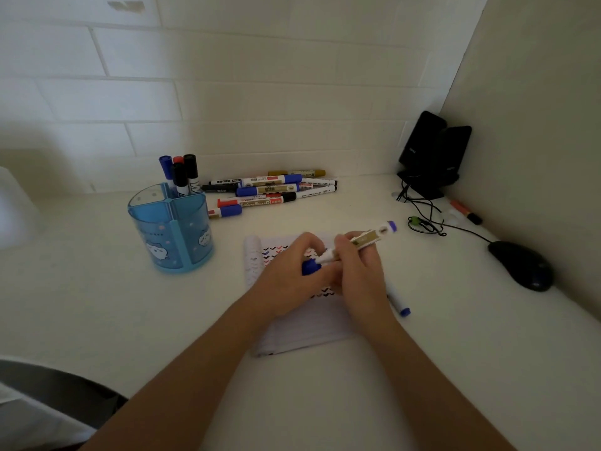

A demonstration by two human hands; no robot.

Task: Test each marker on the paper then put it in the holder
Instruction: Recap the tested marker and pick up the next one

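Head view: blue holder [172, 229] sits well left on the bench [97, 304]. Left hand [289, 284] pinches the blue cap [310, 267], right hand [357, 275] grips the marker [367, 237], barrel slanting up-right, nib pointing left at the cap, over the notepad [302, 330].

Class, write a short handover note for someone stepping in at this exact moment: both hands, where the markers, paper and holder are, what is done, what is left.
Left hand holds a blue cap.
Right hand grips the uncapped marker, tip close to the cap, over the paper.
Holder stands left of the paper with four markers in it.
Done: rows of ticks on the paper.
Left: the pile of markers by the wall and a blue marker lying right of the paper. Whether the held one is tested, I cannot tell.
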